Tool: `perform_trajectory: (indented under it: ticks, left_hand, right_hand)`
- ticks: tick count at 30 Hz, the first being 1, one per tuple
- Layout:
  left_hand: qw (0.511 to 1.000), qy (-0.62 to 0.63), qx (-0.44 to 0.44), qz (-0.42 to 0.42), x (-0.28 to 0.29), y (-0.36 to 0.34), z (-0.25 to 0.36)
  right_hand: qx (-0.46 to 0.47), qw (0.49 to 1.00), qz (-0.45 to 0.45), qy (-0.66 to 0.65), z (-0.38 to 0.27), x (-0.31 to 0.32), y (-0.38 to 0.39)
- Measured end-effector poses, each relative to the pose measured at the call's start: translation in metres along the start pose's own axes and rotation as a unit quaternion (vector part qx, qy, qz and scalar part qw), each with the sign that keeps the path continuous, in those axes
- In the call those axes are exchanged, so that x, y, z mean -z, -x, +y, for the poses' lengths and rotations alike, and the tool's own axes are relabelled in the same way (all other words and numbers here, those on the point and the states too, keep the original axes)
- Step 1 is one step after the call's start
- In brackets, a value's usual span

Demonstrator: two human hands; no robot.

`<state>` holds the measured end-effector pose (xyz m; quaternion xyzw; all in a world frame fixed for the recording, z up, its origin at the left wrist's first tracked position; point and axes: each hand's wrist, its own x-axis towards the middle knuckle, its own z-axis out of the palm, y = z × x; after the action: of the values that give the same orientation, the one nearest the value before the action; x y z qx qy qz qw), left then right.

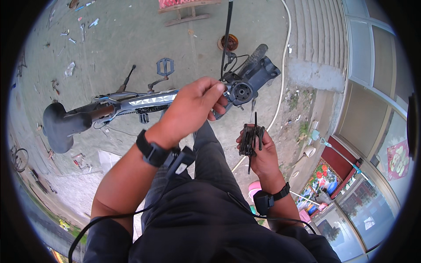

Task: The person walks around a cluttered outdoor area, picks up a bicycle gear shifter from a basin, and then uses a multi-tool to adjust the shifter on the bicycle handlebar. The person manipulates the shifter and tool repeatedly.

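Note:
A bicycle (151, 101) stands across my front, its black saddle (66, 127) at the left and its front end at the right. My left hand (197, 103) reaches over the frame to the black stem (242, 92), thumb and forefinger pinched together beside it. What lies between those fingertips is hidden. Lower and to the right, my right hand (262, 153) is closed round a bundle of black hex keys (250, 140), with longer ones sticking out above and below. The bicycle's flat pedal (165, 66) shows on the far side.
Wrenches (82, 33) and small parts lie on the concrete at the far left. A rusty round tin (229, 42) sits beyond the front wheel. A pale hose (280, 87) curves along the right, by steps and glass doors (368, 210). Dark cables hang from my wrists.

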<state>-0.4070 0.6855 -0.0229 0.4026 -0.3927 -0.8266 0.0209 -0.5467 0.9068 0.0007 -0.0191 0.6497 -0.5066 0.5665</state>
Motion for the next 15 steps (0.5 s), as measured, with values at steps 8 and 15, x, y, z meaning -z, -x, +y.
perform_trajectory:
  ticks: [8, 15]
  left_hand:
    - [0.991, -0.084, 0.062, -0.079, 0.006, -0.016, 0.017]
    - [0.991, -0.079, 0.042, -0.099, 0.008, -0.014, 0.018]
  right_hand:
    - [-0.004, 0.999, -0.01, -0.053, 0.006, 0.008, 0.001]
    - [-0.006, 0.999, 0.011, -0.038, 0.004, 0.007, 0.001]
